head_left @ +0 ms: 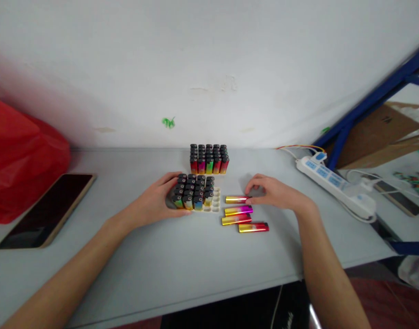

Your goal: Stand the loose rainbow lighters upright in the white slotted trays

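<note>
My left hand (158, 199) is wrapped round the left side of a white tray (215, 201) with holes. Upright black-topped lighters (189, 192) fill most of it, and several holes at its right show bare. Behind it stands a full block of upright colourful lighters (209, 161). My right hand (264, 192) pinches the right end of a yellow-and-red lighter (235, 199) lying on the table. Below that one lie a yellow-and-purple lighter (238, 210) and two more yellow-and-red lighters, an upper one (236, 220) and a lower one (253, 227).
A dark tablet (46, 210) and a red bag (24, 155) are at the left. On the right are a white power strip (333, 183) with cables, a blue metal frame (370, 98), a cardboard box (381, 132) and a phone (398, 197). A white wall rises behind the table (196, 265).
</note>
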Demonstrator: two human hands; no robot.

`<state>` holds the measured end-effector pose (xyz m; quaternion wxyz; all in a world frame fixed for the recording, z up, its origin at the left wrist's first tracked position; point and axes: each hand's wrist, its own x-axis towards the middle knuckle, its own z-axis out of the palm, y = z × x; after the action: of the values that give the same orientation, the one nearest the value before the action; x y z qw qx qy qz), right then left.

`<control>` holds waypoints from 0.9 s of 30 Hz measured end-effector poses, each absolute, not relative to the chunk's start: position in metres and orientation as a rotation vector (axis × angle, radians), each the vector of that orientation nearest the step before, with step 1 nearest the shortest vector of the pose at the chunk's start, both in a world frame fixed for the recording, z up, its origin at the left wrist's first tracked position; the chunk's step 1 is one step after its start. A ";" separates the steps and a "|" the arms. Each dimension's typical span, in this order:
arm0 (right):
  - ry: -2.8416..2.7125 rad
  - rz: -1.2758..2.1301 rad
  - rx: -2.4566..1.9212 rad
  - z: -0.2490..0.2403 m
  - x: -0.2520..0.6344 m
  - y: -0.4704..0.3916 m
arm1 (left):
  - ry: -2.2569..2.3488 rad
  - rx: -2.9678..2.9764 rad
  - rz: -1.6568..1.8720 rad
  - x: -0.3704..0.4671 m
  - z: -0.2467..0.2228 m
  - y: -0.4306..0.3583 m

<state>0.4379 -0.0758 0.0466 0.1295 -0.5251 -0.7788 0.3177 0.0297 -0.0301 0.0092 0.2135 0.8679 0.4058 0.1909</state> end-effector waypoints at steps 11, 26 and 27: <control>-2.023 0.890 -1.390 0.036 0.419 -0.069 | 1.121 2.417 0.549 0.027 0.006 -0.027; -1.046 1.358 -0.994 0.038 0.376 -0.067 | 1.163 2.422 0.522 0.028 0.005 -0.028; -1.027 1.424 -0.973 0.040 0.373 -0.069 | 1.161 2.418 0.526 0.029 0.005 -0.028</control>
<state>0.3727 -0.0687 0.0402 0.5371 -0.4090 -0.4313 0.5985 0.0285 -0.0283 0.0052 0.2028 0.8662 0.4161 0.1883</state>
